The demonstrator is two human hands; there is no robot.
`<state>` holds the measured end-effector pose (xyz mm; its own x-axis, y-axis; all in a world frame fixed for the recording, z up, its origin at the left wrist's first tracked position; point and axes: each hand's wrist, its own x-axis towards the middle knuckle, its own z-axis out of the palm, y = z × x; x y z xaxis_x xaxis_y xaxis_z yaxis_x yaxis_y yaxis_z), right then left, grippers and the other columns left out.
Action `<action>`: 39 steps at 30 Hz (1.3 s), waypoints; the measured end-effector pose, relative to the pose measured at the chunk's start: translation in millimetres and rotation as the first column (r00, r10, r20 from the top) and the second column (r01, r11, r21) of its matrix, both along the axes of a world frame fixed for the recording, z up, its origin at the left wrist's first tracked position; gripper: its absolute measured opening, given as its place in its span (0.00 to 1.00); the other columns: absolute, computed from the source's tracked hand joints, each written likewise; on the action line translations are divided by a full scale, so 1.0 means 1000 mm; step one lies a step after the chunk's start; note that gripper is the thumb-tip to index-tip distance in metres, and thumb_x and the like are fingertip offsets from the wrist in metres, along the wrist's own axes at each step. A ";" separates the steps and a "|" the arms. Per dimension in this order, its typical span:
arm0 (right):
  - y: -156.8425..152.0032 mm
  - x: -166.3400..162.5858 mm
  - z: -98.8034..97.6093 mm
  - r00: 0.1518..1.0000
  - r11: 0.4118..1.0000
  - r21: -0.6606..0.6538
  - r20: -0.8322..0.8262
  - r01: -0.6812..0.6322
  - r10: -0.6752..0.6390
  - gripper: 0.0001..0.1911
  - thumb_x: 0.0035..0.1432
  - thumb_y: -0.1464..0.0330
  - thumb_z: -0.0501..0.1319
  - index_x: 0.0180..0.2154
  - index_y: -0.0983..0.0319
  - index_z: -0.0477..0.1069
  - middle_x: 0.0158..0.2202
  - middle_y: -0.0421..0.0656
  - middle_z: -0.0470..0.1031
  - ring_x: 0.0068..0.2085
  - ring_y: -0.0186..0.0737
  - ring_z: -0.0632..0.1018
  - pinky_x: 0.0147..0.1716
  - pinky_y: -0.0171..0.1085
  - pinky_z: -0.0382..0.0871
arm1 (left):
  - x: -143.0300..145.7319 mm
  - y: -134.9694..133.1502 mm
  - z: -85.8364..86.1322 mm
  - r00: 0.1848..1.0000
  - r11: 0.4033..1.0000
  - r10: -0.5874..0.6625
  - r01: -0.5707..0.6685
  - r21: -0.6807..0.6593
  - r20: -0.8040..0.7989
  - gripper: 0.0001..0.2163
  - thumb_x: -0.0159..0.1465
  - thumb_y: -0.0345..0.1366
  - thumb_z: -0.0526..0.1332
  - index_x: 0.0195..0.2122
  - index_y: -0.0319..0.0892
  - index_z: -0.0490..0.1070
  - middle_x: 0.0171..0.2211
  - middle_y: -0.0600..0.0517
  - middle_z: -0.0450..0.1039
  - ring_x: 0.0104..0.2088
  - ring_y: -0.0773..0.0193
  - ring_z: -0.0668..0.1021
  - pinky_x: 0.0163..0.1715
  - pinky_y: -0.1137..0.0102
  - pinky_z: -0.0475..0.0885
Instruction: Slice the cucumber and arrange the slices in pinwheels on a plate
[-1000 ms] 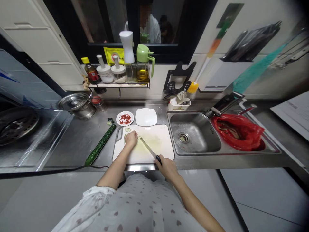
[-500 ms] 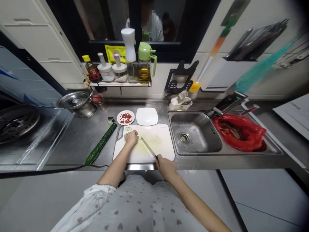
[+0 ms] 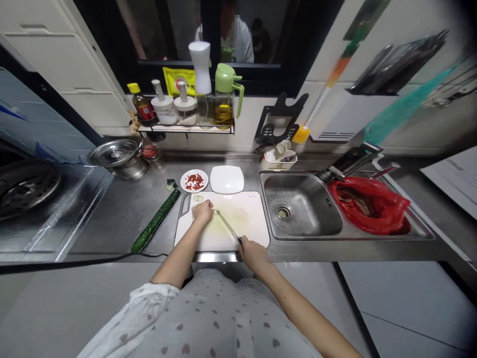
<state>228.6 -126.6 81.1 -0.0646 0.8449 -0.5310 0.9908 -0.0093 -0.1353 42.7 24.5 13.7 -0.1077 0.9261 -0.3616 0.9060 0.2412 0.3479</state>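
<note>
While the right hand [image 3: 255, 252] grips the knife [image 3: 228, 227], a green-rimmed slice [image 3: 216, 212] is at its tip, beside the left hand [image 3: 203, 213], whose hold I cannot tell.

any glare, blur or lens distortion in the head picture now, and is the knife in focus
Head view throughout: pale glare streaks the steel counter; the long-handled brush looks stretched and soft; the upper right corner falls dark; the window carries reflections; the knife in the right hand reads fairly clearly.
</note>
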 end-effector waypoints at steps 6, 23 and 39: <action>0.005 0.000 -0.001 1.000 1.000 -0.015 -0.004 -0.012 0.012 0.16 0.68 0.65 0.46 0.49 0.65 0.65 0.42 0.54 0.78 0.45 0.50 0.79 0.40 0.41 0.66 | 0.000 0.001 0.002 1.000 1.000 0.001 -0.001 -0.010 0.002 0.06 0.59 0.36 0.59 0.37 0.49 0.70 0.40 0.50 0.79 0.47 0.55 0.76 0.48 0.61 0.60; 0.017 -0.001 0.008 0.998 0.998 -0.026 0.028 -0.055 0.056 0.15 0.67 0.67 0.48 0.50 0.65 0.65 0.44 0.56 0.78 0.48 0.48 0.78 0.42 0.40 0.67 | 0.000 0.001 0.000 1.000 1.000 0.008 -0.008 -0.003 0.019 0.05 0.59 0.37 0.60 0.37 0.49 0.70 0.40 0.51 0.79 0.47 0.55 0.76 0.49 0.60 0.59; 0.048 0.022 0.026 0.956 0.962 0.055 0.137 -0.269 0.260 0.17 0.66 0.74 0.47 0.50 0.66 0.69 0.43 0.57 0.78 0.47 0.49 0.79 0.43 0.41 0.68 | 0.000 0.002 0.001 1.000 1.000 0.015 -0.015 -0.019 0.026 0.05 0.58 0.36 0.61 0.36 0.49 0.70 0.40 0.52 0.79 0.47 0.57 0.76 0.50 0.62 0.59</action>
